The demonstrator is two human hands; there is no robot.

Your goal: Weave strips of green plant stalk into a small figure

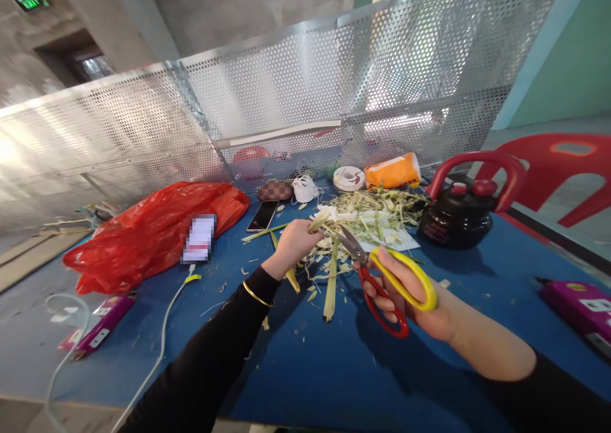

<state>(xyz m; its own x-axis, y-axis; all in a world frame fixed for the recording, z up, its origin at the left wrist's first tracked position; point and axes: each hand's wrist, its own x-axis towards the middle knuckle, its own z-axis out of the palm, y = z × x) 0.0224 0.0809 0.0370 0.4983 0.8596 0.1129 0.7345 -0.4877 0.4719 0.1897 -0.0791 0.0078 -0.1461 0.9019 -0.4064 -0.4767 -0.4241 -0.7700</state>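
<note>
My left hand (298,245) is closed round a pale green plant stalk (321,219), whose end sticks out past the fingers. In my right hand (405,293) is a pair of scissors (354,245) with one yellow and one red handle; the blades point up and left toward the stalk. Whether the blades touch it I cannot tell. Under and beyond both hands lies a pile of shredded plant strips (386,207), partly on white paper (405,240). A longer flat stalk (331,286) lies on the blue table between my hands, with scraps scattered around.
A red plastic bag (143,229) and a phone (198,237) with a white cable (165,331) are at left. Behind stand a checkered case (275,190), white cord (305,189), a tape roll (348,178) and an orange packet (394,170). A dark jug (456,216) stands right.
</note>
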